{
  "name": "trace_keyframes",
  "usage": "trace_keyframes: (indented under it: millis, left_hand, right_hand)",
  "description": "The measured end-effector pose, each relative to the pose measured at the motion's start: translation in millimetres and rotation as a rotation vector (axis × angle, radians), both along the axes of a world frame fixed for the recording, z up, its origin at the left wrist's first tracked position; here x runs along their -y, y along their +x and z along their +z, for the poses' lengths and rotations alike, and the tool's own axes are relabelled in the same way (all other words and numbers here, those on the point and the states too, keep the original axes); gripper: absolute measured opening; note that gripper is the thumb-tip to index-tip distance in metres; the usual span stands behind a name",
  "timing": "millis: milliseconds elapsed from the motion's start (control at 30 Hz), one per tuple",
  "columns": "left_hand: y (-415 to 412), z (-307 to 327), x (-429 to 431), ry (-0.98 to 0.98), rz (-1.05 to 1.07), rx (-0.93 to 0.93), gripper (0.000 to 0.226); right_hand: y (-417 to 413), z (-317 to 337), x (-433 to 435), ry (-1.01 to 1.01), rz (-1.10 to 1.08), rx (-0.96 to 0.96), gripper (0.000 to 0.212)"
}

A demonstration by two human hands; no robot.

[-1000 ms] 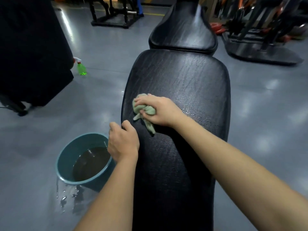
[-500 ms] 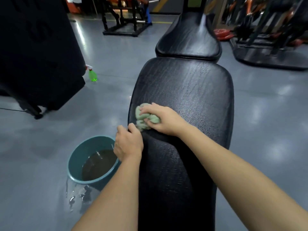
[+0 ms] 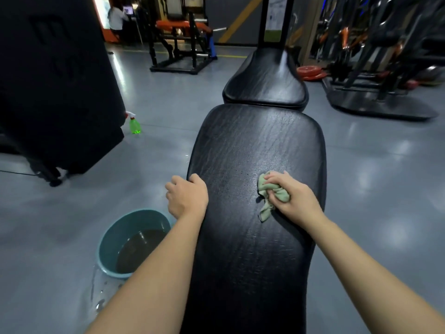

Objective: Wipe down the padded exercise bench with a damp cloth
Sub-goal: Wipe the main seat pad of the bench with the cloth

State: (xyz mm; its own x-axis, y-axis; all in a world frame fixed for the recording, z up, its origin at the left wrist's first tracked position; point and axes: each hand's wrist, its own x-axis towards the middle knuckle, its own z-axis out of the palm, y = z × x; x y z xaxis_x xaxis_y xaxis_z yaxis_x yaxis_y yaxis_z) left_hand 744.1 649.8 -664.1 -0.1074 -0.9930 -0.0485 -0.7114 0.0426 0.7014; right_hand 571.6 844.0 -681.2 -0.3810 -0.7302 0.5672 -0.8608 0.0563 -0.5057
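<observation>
A long black padded bench [image 3: 252, 145] runs away from me, with a smaller black seat pad [image 3: 267, 83] beyond it. My right hand [image 3: 292, 197] grips a bunched pale green cloth [image 3: 271, 191] and presses it on the right half of the pad; a loose tail of cloth hangs toward me. My left hand [image 3: 186, 196] holds the bench's left edge, thumb on top and fingers curled over the side. The pad's surface shines with a wet sheen near the cloth.
A teal basin [image 3: 113, 239] of dark water stands on the grey floor left of the bench, with spilled water beside it. A green spray bottle [image 3: 134, 124] stands by a big black pad [image 3: 53, 80] on the left. Gym machines and a person stand at the back.
My right hand has carried the cloth from the pad's left edge across to its right side. My left hand stays on the left edge. The view has tilted up.
</observation>
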Motion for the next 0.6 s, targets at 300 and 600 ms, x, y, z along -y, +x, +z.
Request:
trace_keyframes:
  millis: [300,600]
  left_hand:
    - [-27.5,-28.5,11.0,-0.151,0.182,-0.014,0.045]
    - [-28.3,-27.0,15.2,-0.096,0.166,-0.008,0.045]
  right_hand:
    - [-1.7,25.5,127.9,0.121,0.208,-0.142,0.022]
    - [37.9,40.7,225.6,0.179,0.274,-0.153,0.021]
